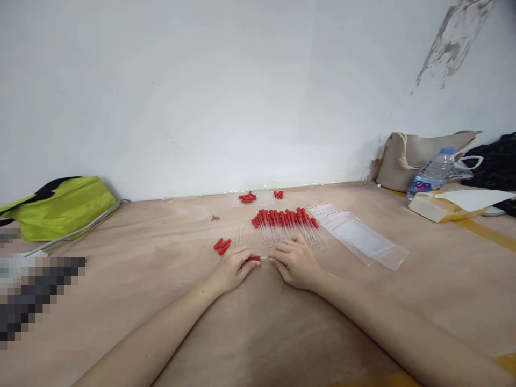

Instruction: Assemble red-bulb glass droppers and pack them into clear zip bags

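Between the fingertips of my left hand (pixel 237 267) is a red rubber bulb (pixel 253 258). My right hand (pixel 296 262) pinches the clear glass dropper tube (pixel 264 258) that meets the bulb's end, so the two lie in one line just above the table. Right behind my hands, several droppers with red bulbs (pixel 284 217) lie in a row, tubes toward me. Loose red bulbs (pixel 222 245) rest beyond my left hand, beside some bare clear tubes (pixel 238 235).
Clear zip bags (pixel 363 239) lie to the right of the row. More red bulbs (pixel 247 197) sit near the wall. A yellow-green bag (pixel 66 207) is at left. At right stand a water bottle (pixel 433 172), a beige bag (pixel 427 150) and a tissue pack (pixel 433 208).
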`<state>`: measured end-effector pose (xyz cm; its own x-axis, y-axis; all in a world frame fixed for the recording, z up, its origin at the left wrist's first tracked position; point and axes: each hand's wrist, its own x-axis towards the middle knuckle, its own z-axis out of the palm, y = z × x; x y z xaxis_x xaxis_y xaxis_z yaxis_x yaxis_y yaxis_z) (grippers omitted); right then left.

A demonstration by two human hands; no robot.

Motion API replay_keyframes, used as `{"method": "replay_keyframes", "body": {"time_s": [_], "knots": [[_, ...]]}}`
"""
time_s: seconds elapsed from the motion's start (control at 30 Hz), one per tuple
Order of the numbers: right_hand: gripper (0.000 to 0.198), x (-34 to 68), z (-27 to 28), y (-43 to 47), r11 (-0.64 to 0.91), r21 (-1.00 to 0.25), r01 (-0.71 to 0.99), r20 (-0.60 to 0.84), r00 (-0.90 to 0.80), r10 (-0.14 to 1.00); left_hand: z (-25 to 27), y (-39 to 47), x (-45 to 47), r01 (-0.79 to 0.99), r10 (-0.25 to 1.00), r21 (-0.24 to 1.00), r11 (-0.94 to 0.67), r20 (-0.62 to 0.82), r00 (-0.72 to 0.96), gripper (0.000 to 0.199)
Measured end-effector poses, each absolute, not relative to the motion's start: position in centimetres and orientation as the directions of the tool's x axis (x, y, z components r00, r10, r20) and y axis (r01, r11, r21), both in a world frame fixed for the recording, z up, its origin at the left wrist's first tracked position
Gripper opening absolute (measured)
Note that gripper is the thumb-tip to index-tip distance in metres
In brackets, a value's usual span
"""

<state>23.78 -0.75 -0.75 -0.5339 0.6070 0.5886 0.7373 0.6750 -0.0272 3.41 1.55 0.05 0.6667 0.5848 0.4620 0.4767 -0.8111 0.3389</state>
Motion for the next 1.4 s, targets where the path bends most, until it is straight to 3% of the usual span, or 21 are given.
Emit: {"method": "replay_keyframes", "body": {"time_s": [0.17,0.27,0.73,0.9,1.0,1.07,1.13,1.2,1.27,1.4], "knots": [[0.016,23.7,-0.5,-0.8,0.666,0.100,0.739,0.588,-0.584,0.560,0.3,1.6,3.1,0.487,0.522,0.211,-0.847,0.498,0.692,0.017],[0.014,23.6,-0.7,-0.9,0.663,0.121,0.739,0.582,-0.594,0.556,0.3,1.4,3.1,0.487,0.511,0.194,-0.851,0.514,0.689,0.017],[0.014,23.2,-1.6,-1.2,0.702,0.004,0.712,0.595,-0.566,0.570,-0.7,1.2,3.3,0.376,0.460,0.265,-0.888,0.508,0.728,0.016],[0.019,23.1,-0.3,-1.1,0.656,-0.085,0.750,0.592,-0.492,0.639,0.3,1.3,3.2,0.446,0.533,0.296,-0.845,0.546,0.646,0.019],[0.023,24.5,0.9,0.1,0.550,-0.212,0.808,0.564,-0.358,0.744,1.0,2.0,2.2,0.573,0.601,0.286,-0.768,0.631,0.491,0.035],[0.022,26.1,1.4,1.5,0.381,-0.334,0.862,0.540,-0.157,0.827,0.9,3.2,1.0,0.667,0.668,0.343,-0.661,0.673,0.316,0.035],[0.020,27.8,1.5,3.2,0.188,-0.450,0.873,0.487,0.063,0.871,0.5,4.7,-0.3,0.705,0.764,0.520,-0.482,0.644,0.048,0.029],[0.019,29.0,1.4,4.7,0.052,-0.519,0.853,0.429,0.207,0.879,-0.2,6.1,-1.4,0.634,0.850,0.722,-0.276,0.491,-0.189,0.031],[0.018,29.5,1.1,5.8,-0.007,-0.547,0.837,0.395,0.266,0.879,-0.8,7.1,-2.3,0.583,0.888,0.794,-0.173,0.382,-0.257,0.035],[0.018,29.0,1.1,6.7,-0.150,-0.508,0.848,0.319,0.347,0.882,-1.3,7.6,-3.3,0.579,0.941,0.806,-0.125,0.282,-0.188,0.039]]}}
